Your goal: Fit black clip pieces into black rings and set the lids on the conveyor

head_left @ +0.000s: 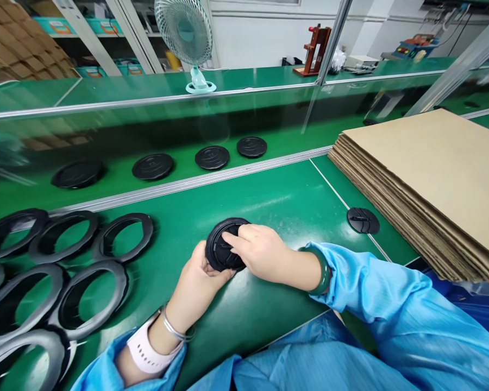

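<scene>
A round black plastic disc (222, 241) is tilted up off the green table (277, 201) in front of me. My left hand (198, 282) grips its lower left edge, thumb on the rim. My right hand (261, 252) lies over the disc's right side, with the fingers pressed onto its face. Both arms wear light blue sleeves. There is a pale watch and a bangle on the left wrist, a green bangle on the right.
Several black plastic rings (89, 293) lie overlapping at the left. Another black disc (363, 220) rests beside a stack of cardboard sheets (440, 179) at right. Several discs (212, 157) sit on the conveyor belt behind a metal rail. A small fan (185, 32) stands further back.
</scene>
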`<state>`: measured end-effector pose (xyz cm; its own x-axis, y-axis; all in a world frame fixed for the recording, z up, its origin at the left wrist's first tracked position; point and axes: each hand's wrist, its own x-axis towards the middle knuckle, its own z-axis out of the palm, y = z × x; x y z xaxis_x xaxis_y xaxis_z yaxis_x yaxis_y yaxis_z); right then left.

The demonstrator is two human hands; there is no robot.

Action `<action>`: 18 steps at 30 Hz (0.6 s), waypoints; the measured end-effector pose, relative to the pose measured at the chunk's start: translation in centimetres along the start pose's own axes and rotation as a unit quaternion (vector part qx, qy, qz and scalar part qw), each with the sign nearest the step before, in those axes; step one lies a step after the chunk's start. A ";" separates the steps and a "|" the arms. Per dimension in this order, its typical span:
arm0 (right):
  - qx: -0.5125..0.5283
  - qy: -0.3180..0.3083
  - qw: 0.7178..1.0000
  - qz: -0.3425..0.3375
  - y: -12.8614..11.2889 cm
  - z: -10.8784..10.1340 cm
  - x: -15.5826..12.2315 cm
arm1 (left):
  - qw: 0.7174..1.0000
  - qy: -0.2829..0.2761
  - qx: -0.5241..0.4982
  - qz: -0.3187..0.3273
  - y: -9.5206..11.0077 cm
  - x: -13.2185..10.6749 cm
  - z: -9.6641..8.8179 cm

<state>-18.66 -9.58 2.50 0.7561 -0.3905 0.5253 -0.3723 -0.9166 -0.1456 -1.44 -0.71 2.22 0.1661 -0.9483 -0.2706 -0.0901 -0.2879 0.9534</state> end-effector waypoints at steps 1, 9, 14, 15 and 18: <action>-0.009 -0.004 1.000 -0.011 0.0 0.1 0.0 | 1.000 0.001 0.000 0.000 0.0 0.0 0.0; -0.017 -0.056 0.998 -0.019 0.1 0.2 0.8 | 1.000 0.006 -0.007 -0.019 0.1 0.1 0.2; 0.044 -0.009 0.998 0.036 0.2 -0.5 0.8 | 0.999 0.028 -0.030 -0.007 0.1 0.2 0.2; 0.074 0.022 0.995 0.070 0.4 -0.6 0.8 | 0.999 0.035 -0.040 0.003 0.0 0.3 0.2; 0.186 0.068 0.957 0.211 1.1 -0.3 0.8 | 0.997 0.050 -0.054 0.030 -0.6 0.7 0.1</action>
<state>-18.64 -10.93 3.02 0.4935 -0.7417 0.4542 -0.3937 -0.6561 -0.6438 -1.42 -1.21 1.49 0.2620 -0.9433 -0.2038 0.0036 -0.2102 0.9776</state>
